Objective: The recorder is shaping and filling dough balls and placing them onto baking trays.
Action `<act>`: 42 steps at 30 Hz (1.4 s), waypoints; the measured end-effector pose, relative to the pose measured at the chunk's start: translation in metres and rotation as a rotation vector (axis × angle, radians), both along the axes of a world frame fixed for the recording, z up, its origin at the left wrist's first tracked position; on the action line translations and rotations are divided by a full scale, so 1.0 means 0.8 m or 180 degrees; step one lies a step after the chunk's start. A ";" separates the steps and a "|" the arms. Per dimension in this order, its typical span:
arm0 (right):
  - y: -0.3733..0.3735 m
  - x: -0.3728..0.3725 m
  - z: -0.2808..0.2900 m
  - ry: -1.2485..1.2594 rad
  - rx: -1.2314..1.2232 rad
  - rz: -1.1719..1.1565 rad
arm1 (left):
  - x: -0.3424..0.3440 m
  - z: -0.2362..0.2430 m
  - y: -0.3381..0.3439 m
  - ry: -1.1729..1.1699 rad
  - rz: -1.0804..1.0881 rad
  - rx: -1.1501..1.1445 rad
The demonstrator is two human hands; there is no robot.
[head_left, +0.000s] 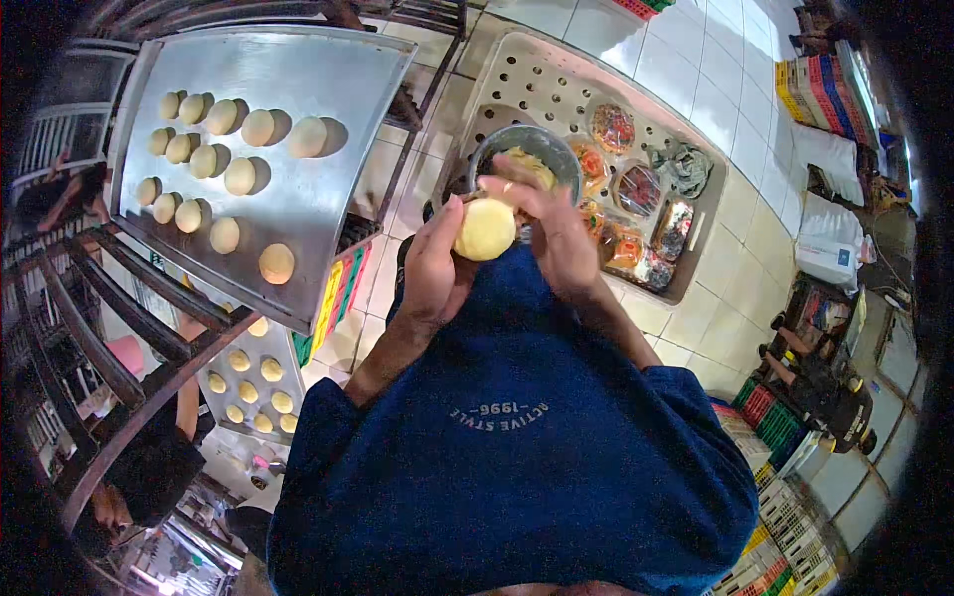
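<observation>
A round, pale yellow bun (pixel 484 229) rests against the palm and fingers of my left hand (pixel 434 263), which is closed round its left side. Close by on the right is my right hand (pixel 564 238), smeared by motion. Its fingers reach over the bun's upper edge, and whether they grip anything is unclear. Just beyond both hands stands a round metal bowl (pixel 573 159) with a soft yellowish mass (pixel 532 171) inside, partly covered by blurred fingers.
The bowl stands in a beige perforated crate (pixel 636 84) with several wrapped breads (pixel 638 189). At left, a metal tray (pixel 298 65) bears rows of buns (pixel 226 235); a lower tray (pixel 256 385) holds more. A dark metal rack (pixel 149 348) stands nearer. Other people (pixel 835 407) are at the sides.
</observation>
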State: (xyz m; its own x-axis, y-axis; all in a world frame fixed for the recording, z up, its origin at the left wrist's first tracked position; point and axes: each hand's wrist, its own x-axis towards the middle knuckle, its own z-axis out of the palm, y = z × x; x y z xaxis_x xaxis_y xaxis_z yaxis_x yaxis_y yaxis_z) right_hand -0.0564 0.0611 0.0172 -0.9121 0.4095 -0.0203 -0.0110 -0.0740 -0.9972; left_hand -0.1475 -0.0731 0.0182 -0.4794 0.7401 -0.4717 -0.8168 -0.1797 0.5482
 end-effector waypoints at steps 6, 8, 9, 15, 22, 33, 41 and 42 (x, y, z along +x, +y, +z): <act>-0.007 0.010 0.016 0.0000 0.2654 -0.0240 | -0.004 0.002 0.007 -0.0728 0.0605 0.0188; -0.018 0.013 0.026 -0.0086 0.3180 -0.0115 | -0.006 -0.001 0.006 -0.0630 0.0539 0.0364; -0.023 0.012 0.031 -0.0178 0.3709 0.0009 | -0.006 -0.002 0.006 -0.0534 0.0466 0.0544; -0.030 0.001 0.028 -0.0426 0.3965 -0.0203 | -0.002 0.010 0.002 -0.0194 0.0403 0.0526; -0.028 0.001 0.013 -0.0482 0.2034 -0.0164 | 0.000 0.006 0.004 -0.0491 0.0894 0.0213; -0.047 0.005 0.017 -0.0042 -0.0770 -0.0392 | -0.001 0.006 0.015 -0.0342 0.1130 0.0979; -0.015 0.000 0.003 0.0317 0.0433 0.0164 | -0.009 -0.005 -0.003 -0.0470 0.0455 -0.0162; -0.011 0.004 0.011 0.0250 0.1824 0.0147 | -0.007 0.004 0.003 -0.0354 0.0595 -0.0272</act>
